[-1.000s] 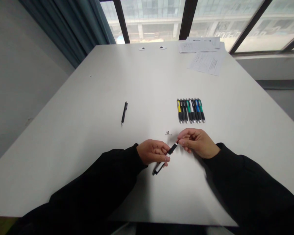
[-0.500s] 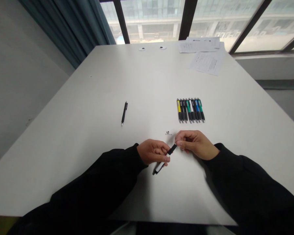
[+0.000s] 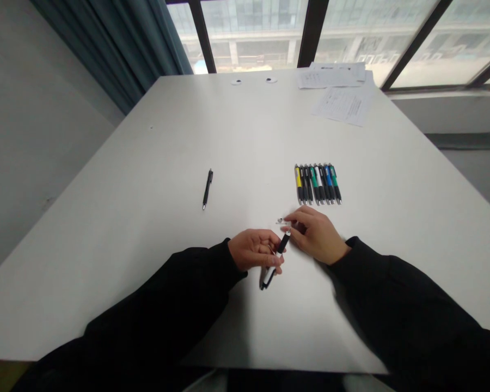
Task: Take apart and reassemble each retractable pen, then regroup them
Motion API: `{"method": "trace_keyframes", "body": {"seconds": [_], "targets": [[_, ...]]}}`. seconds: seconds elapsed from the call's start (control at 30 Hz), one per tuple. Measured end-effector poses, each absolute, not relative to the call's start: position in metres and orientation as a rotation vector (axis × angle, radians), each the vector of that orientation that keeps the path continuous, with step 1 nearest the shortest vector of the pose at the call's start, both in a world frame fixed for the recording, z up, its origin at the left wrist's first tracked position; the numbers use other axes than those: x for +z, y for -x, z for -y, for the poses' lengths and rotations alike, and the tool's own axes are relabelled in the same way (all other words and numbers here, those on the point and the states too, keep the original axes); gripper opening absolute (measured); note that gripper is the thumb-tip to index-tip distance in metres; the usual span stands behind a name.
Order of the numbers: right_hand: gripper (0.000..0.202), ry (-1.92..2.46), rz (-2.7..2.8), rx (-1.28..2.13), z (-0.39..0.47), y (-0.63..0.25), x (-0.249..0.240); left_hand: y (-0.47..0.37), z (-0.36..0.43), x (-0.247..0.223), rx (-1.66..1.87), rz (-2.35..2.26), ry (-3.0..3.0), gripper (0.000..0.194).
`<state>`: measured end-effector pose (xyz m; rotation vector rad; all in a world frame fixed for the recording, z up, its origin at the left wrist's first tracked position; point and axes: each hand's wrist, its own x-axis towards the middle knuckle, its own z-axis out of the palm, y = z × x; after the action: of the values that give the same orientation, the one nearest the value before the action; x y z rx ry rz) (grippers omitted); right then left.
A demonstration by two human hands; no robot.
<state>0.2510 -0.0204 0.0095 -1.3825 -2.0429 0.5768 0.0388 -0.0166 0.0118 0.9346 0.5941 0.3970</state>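
Note:
My left hand (image 3: 256,251) is closed around a white pen with a black grip (image 3: 283,243), held at a slant with its tip pointing up and to the right. Just right of the pen tip, my right hand (image 3: 316,234) rests low over the table with thumb and forefinger apart, holding nothing that shows. Its forefinger is at some small parts (image 3: 281,221), too tiny to make out well. Behind this hand lies a row of several pens (image 3: 317,184), yellow, black, green, white and blue. A single black pen (image 3: 207,189) lies to the left.
The white table (image 3: 106,234) reaches back to the window. Papers (image 3: 338,98) lie at its back right, and two small white oval items (image 3: 236,82) sit near the back edge. A blue curtain (image 3: 118,49) hangs at the back left.
My right hand has come off the pen's front end and moved left and away from me to the small parts. The pen in my left hand now stands steeper, its metal tip showing.

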Motion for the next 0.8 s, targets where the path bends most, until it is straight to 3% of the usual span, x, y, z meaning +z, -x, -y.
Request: {"method": "trace_keyframes", "body": {"seconds": [0.23,0.47,0.8], "targets": [[0.011,1.315,2.131,0.606,0.024,-0.25,0.013,-0.036,0.017,0.009,0.383,-0.574,-0.921,0.037],[0.02,1.196,1.576,1.36,0.022,-0.274,0.013,-0.033,0.019,0.007,0.361,-0.628,-0.98,0.039],[0.018,0.993,1.29,1.619,0.02,-0.286,-0.002,-0.034,0.019,0.006,0.345,-0.621,-1.02,0.04]]}}
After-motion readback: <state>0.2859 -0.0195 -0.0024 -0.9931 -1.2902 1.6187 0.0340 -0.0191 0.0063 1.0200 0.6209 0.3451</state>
